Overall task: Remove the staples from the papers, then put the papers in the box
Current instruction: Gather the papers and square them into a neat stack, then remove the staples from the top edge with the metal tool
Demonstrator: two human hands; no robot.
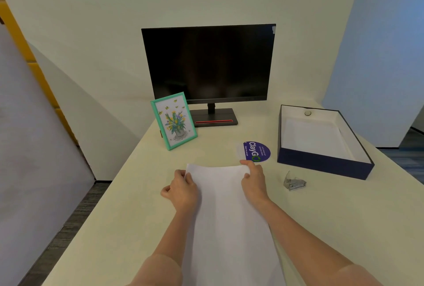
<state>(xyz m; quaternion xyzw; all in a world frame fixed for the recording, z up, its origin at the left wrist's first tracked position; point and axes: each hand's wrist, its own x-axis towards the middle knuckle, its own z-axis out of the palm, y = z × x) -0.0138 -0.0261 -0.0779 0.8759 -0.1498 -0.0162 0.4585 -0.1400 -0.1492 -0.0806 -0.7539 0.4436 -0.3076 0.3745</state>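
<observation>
White papers (226, 212) lie lengthwise on the cream table in front of me. My left hand (182, 189) grips their far left corner with fingers curled over the edge. My right hand (252, 180) pinches the far right corner, lifting it slightly. A small metal staple remover (294, 182) rests on the table to the right of the papers, untouched. The open dark blue box (321, 161) with a white lining stands at the right, holding white paper on its floor. No staple is visible at this size.
A black monitor (208, 63) stands at the back centre. A green-framed flower picture (174, 120) leans to its left. A round purple sticker (255, 150) lies just beyond my right hand. The table's left edge drops to the floor.
</observation>
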